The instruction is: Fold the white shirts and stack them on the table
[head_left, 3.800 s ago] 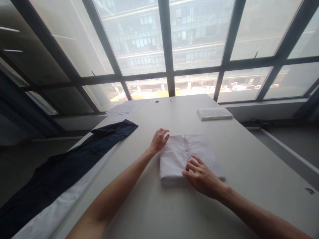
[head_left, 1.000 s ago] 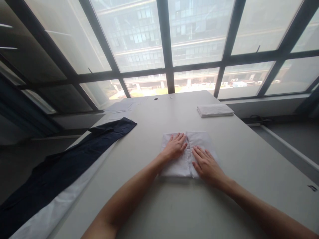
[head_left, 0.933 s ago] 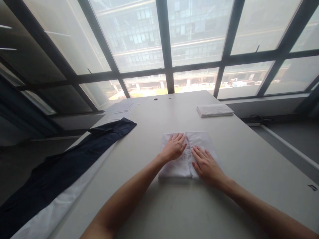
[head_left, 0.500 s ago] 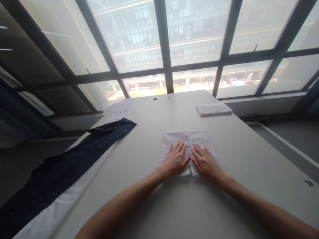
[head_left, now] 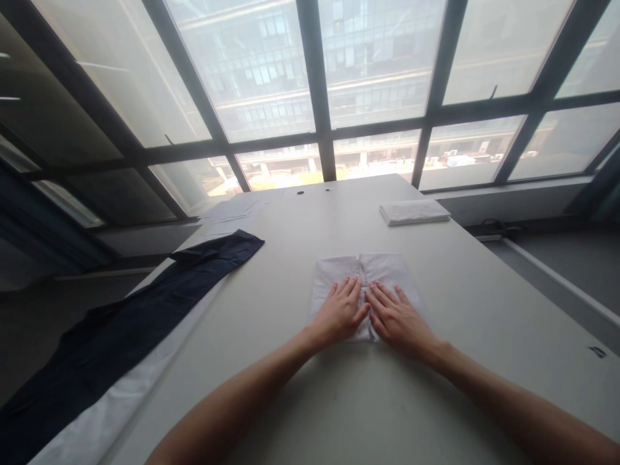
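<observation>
A folded white cloth (head_left: 334, 266), perhaps a garment, lies flat on the white table (head_left: 290, 284) in front of me. Its two sides meet along a seam down the middle. My left hand (head_left: 341, 309) rests palm down on the cloth's left half, fingers stretched out. On the right half lies my right hand (head_left: 393, 315), also flat, its fingertips close to the seam. The two hands nearly touch over the middle, and they cover much of the lower cloth.
Farther back on the right sits another folded white cloth (head_left: 414, 212). Along the left edge stretch a dark navy fabric (head_left: 145, 323) and white fabric (head_left: 130, 400). White sheets (head_left: 230, 212) lie at the back left, and tall windows (head_left: 271, 71) stand beyond the table.
My right hand has slid slightly left, toward the seam and my left hand. The left hand stays nearly where it was on the cloth.
</observation>
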{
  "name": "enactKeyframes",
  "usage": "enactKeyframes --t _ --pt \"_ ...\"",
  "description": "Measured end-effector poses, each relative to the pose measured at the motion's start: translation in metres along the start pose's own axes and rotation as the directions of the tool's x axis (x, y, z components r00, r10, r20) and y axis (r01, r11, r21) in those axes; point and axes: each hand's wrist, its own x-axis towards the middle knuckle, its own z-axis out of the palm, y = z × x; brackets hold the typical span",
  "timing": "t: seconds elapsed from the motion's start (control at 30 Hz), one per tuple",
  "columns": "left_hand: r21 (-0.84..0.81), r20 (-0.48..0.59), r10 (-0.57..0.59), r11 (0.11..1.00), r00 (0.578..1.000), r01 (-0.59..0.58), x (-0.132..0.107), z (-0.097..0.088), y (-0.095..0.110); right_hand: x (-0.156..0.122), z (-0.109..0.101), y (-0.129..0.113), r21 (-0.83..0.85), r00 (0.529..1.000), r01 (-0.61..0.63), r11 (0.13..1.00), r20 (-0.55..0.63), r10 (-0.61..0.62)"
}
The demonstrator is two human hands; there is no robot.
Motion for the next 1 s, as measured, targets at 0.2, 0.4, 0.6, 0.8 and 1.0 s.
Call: enactKeyframes --t 0.2,0.4,0.6,0.8,1.0 --pt "0.034 0.033 0.046 0.998 0.998 -0.047 -0.007 0.010 0.005 -0.001 -0.003 0.000 -0.011 1.000 0.018 1.000 0.013 -0.018" --pt "0.086 0.001 0.095 0.992 0.996 -0.094 -0.011 0.017 0.009 -0.005 -0.007 -0.004 -0.032 0.996 0.084 0.996 -0.022 -0.085" --pt "0.119 -0.006 0.108 0.987 0.994 -0.107 -0.011 0.025 0.007 -0.008 -0.004 -0.008 -0.012 0.995 0.098 0.995 -0.026 -0.098" --pt "0.089 0.011 0.094 0.992 0.996 -0.094 -0.010 0.013 0.008 -0.001 -0.025 0.021 0.382 0.967 -0.110 0.918 -0.173 0.188" --pt "0.018 0.010 0.101 0.995 0.995 -0.102 -0.007 -0.003 0.009 0.000 -0.043 0.086 0.657 0.694 -0.549 0.517 0.014 0.720"
